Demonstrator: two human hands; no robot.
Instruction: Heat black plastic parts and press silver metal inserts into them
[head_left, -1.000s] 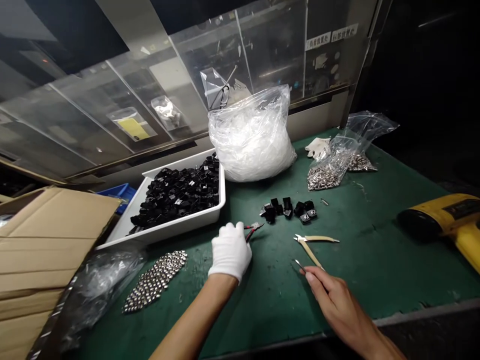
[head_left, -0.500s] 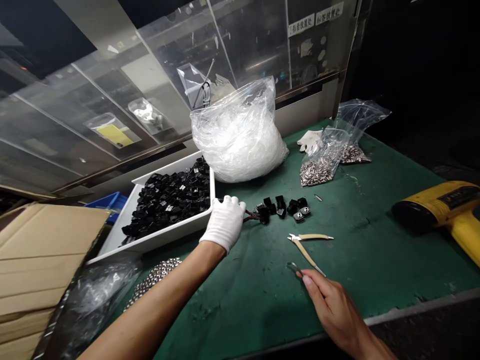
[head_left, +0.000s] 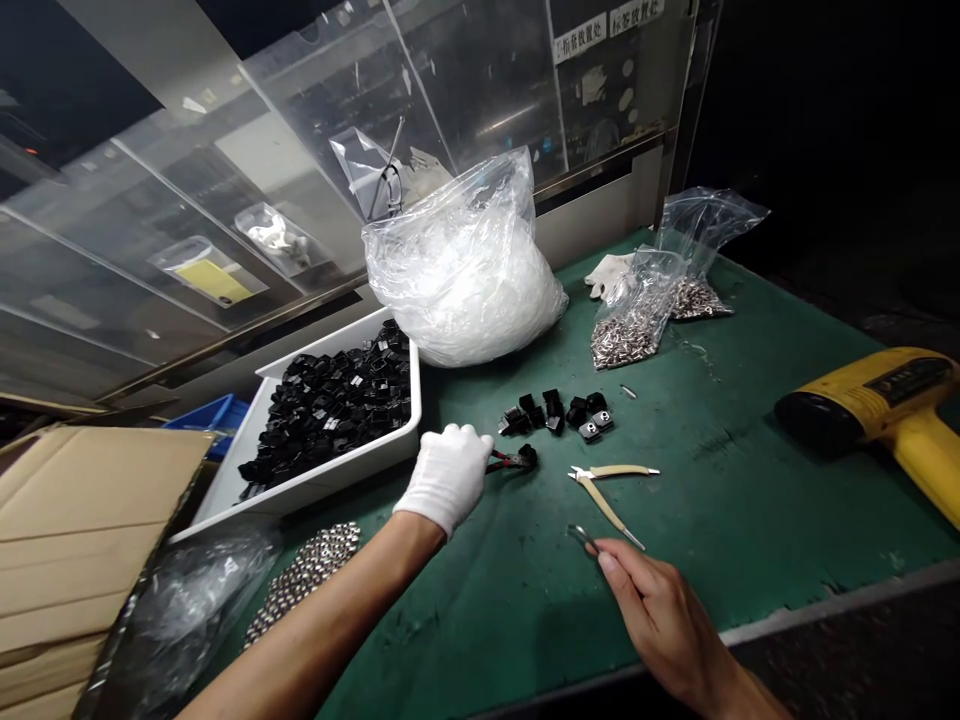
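Green counter (head_left: 720, 450), head view: the gloved left hand (head_left: 450, 478) grips one pair of red-handled pliers (head_left: 505, 461) in its fingers, one black piece (head_left: 529, 457) at their tip; the right hand (head_left: 667, 605) pinches one thin metal tool (head_left: 583, 539). Beyond it lie one cream-handled cutter (head_left: 619, 470) and, farther back, two bags of metal pieces (head_left: 622, 340).

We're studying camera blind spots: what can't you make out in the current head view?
Head view:
Red pliers: grips mostly hidden by the gloved left hand.
Thin metal tool: rear end inside right hand.
Metal pieces: some behind left forearm.
Yellow tool: cut off at right edge.
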